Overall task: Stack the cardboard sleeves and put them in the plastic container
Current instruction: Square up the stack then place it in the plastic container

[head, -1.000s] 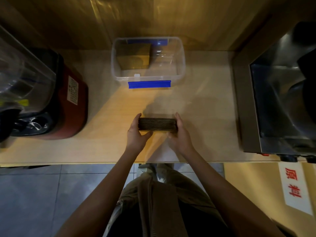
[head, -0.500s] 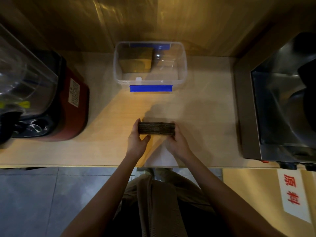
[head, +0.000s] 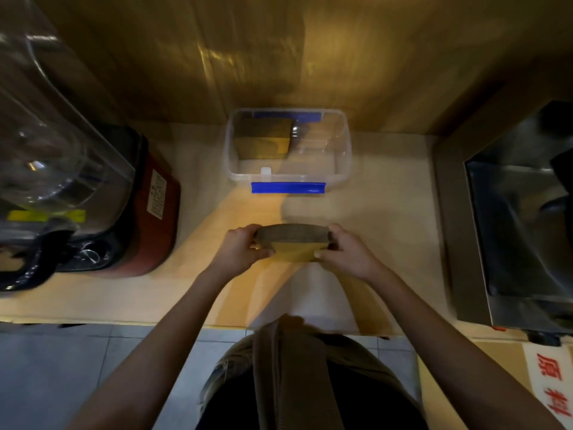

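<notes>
A stack of brown cardboard sleeves [head: 293, 243] is held between both hands just above the wooden counter [head: 384, 231]. My left hand [head: 240, 248] grips its left end and my right hand [head: 344, 251] grips its right end. The stack is tilted, so its flat face shows toward me. Behind it at the wall stands the clear plastic container [head: 342, 169] with blue clips. Another block of cardboard sleeves [head: 263, 141] stands inside its left half; the right half holds nothing.
A red and black appliance [head: 145, 218] with a clear jug fills the counter's left. A steel machine [head: 508, 218] stands on the right. A wooden wall panel [head: 279, 57] closes the back. The counter's front edge lies near my body.
Both hands lifted the stack a little off the counter and tipped it, so its flat face now shows instead of only its edge. The view shifted downward.
</notes>
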Demonstrator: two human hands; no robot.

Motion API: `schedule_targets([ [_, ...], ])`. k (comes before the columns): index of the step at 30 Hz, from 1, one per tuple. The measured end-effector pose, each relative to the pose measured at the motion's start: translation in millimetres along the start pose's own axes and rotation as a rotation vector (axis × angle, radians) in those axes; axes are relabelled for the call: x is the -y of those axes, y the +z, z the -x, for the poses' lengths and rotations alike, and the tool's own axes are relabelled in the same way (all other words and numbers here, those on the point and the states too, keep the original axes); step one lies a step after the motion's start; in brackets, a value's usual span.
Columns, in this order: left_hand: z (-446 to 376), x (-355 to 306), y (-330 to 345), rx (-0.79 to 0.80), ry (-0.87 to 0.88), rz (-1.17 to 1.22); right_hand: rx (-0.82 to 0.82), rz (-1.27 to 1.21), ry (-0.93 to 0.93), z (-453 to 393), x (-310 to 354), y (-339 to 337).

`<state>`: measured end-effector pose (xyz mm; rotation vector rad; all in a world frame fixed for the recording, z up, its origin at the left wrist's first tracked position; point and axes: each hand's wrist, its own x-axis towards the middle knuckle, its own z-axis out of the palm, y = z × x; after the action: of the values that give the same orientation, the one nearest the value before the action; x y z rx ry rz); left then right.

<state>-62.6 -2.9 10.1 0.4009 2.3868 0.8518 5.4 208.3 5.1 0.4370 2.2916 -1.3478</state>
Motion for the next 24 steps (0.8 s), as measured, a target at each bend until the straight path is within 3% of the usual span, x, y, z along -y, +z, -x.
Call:
schedule_targets([
  [7, -31.4, -34.9, -79.9, -0.09, 0.088, -0.084, -0.028, -0.134, -0.123, -28.4, 61.4, -45.9],
  [13, -69.4, -35.3, -109.4, -0.201, 0.133, -0.087, -0.111, -0.15, -0.195, -66.9, 93.7, -55.0],
  [20, -113.8, -16.8, -112.5, -0.225, 0.096, -0.401, -0.155, -0.129, -0.13, -111.5, 100.7, -44.9],
  [24, -135.6, -5.9, -105.6, -0.224, 0.09, -0.466, -0.167, -0.054, -0.062, -141.1, 95.3, -36.4],
])
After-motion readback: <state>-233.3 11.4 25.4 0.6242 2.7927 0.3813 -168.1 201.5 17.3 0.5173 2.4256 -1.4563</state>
